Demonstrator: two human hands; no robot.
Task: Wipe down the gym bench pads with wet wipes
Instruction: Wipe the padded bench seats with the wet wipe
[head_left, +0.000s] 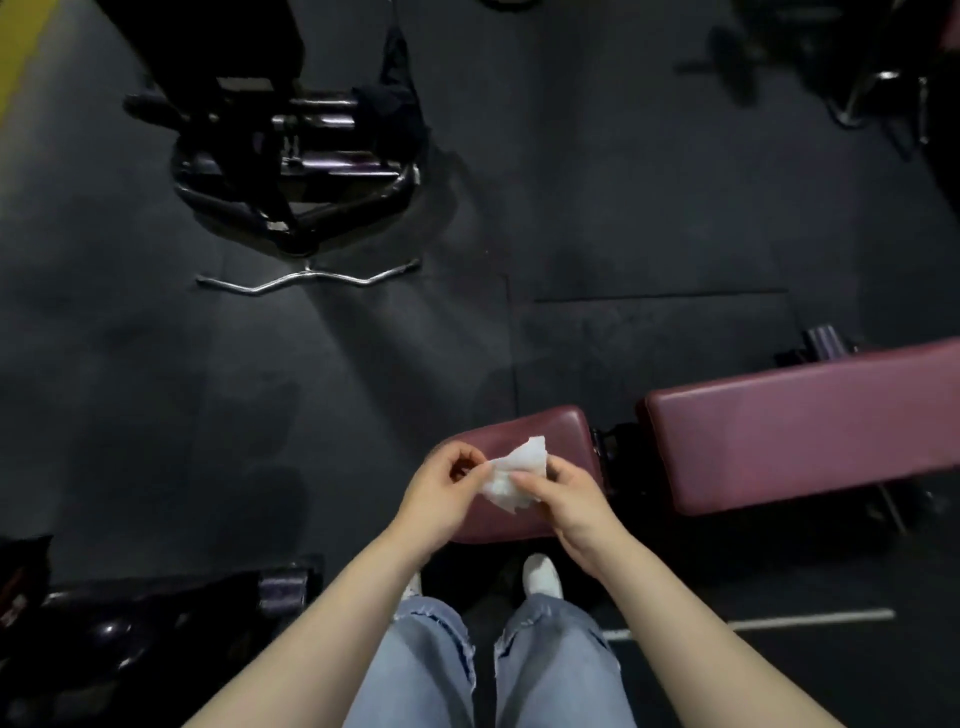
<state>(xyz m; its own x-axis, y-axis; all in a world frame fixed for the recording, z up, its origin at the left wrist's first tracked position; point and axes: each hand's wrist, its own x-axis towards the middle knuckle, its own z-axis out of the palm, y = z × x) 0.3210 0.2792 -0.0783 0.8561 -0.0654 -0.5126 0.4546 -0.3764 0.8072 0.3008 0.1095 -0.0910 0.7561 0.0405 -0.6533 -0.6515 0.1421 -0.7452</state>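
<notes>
Both hands, left hand (445, 483) and right hand (563, 493), pinch the wet wipe (511, 475) just above the near seat pad (550, 434); the long back pad (810, 431) runs off right.

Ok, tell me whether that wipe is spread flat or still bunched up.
Bunched up. The wet wipe is crumpled and only partly opened, pinched between the left hand and right hand above the small seat pad.

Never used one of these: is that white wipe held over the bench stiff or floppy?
Probably floppy: the wet wipe sags crumpled between the left hand and right hand. Likely very light, since fingertip pinches hold it. It could tear if stretched; its edges look ragged.
</notes>
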